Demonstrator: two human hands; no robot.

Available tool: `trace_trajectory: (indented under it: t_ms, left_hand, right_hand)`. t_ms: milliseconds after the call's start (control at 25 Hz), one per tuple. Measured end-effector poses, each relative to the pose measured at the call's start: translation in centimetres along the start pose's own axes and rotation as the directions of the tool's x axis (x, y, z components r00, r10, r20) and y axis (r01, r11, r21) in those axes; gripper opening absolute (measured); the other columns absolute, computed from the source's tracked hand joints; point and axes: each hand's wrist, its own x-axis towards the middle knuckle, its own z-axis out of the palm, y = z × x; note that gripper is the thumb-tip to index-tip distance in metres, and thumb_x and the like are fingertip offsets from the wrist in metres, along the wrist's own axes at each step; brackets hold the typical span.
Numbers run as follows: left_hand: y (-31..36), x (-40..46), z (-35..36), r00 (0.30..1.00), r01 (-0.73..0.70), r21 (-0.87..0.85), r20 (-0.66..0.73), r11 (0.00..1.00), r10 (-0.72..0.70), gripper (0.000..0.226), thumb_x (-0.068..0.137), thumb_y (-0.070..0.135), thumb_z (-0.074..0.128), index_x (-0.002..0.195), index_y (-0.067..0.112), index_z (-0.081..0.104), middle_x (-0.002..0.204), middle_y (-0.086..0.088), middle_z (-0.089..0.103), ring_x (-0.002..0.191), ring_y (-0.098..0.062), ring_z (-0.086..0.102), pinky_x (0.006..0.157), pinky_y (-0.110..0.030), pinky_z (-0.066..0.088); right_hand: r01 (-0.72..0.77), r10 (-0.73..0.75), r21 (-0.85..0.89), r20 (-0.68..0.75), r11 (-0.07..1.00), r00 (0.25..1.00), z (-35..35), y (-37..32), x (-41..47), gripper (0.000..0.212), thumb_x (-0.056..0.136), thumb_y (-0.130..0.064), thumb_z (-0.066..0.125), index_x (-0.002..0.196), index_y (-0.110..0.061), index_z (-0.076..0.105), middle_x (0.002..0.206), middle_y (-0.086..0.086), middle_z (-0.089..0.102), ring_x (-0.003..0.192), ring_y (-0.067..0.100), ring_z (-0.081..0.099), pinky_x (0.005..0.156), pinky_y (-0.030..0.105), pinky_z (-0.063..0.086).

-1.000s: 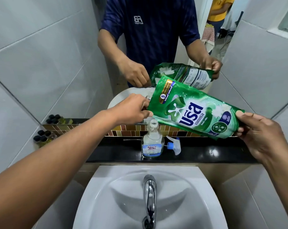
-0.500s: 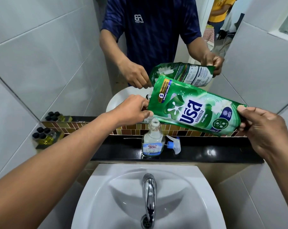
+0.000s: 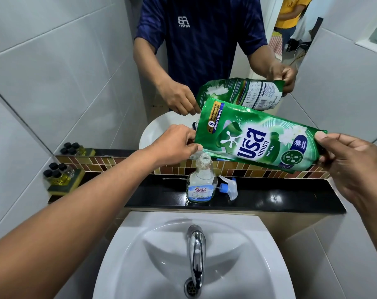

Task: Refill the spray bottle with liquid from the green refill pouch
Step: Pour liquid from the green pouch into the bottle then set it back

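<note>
I hold the green refill pouch almost level above the black ledge. My left hand pinches its spout corner, which sits just above the open neck of the clear spray bottle. My right hand grips the pouch's bottom end at the right. The bottle stands upright on the ledge with a blue label and a little liquid inside. Its white and blue trigger head lies on the ledge to the bottle's right. I see no liquid stream; the spout itself is hidden by my fingers.
The black ledge runs under a mirror that reflects me and the pouch. Below it is a white basin with a chrome tap. Several small black-capped bottles sit on a yellow sponge at the left. Tiled walls close in both sides.
The pouch has stayed over the bottle's neck, with both hands holding it the same way. The view has shifted slightly; the bottle and trigger head have not moved.
</note>
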Motion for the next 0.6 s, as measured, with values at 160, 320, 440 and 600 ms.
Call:
trace_trajectory:
  t_ms: [160,320,440,600]
  left_hand:
    - [-0.2,0.0,0.3,1.0,0.005,-0.01,-0.011,1.0,-0.005,0.016,0.096,0.024,0.073,0.1,0.01,0.081,0.069,0.013,0.069,0.058,-0.005,0.057,0.057,-0.02,0.044]
    - [-0.7,0.0,0.6,1.0,0.014,-0.018,-0.013,1.0,-0.014,0.018,0.095,0.027,0.074,0.099,0.011,0.082,0.079,0.003,0.078,0.059,-0.003,0.06,0.058,-0.022,0.049]
    - [-0.6,-0.1,0.7,1.0,0.023,-0.028,-0.008,0.999,-0.023,0.017,0.094,0.025,0.075,0.102,0.012,0.082,0.083,0.005,0.079,0.057,0.007,0.058,0.054,-0.005,0.039]
    - [-0.3,-0.4,0.6,1.0,0.011,-0.069,-0.007,0.998,-0.012,0.019,0.095,0.022,0.075,0.111,0.014,0.081,0.09,0.01,0.078,0.063,0.012,0.062,0.058,-0.001,0.04]
  right_hand:
    - [0.025,-0.025,-0.003,0.012,1.0,1.0,0.3,-0.8,-0.5,0.017,0.099,-0.015,0.073,0.083,-0.016,0.068,0.046,-0.014,0.059,0.041,0.0,0.046,0.048,0.013,0.046]
    - [0.034,-0.034,-0.013,0.02,0.999,0.999,0.4,-1.3,-0.6,0.017,0.099,-0.014,0.073,0.083,-0.016,0.068,0.046,-0.015,0.057,0.041,0.001,0.045,0.049,0.013,0.046]
    - [0.041,-0.04,-0.019,0.03,0.999,0.999,0.4,-1.6,-0.6,0.017,0.099,-0.013,0.072,0.083,-0.016,0.067,0.045,-0.015,0.057,0.041,0.001,0.045,0.049,0.013,0.046]
    - [0.054,-0.053,-0.014,0.055,0.998,0.997,0.5,-1.9,-0.8,0.015,0.095,-0.018,0.076,0.084,-0.016,0.067,0.046,-0.015,0.057,0.041,0.0,0.046,0.05,0.013,0.047]
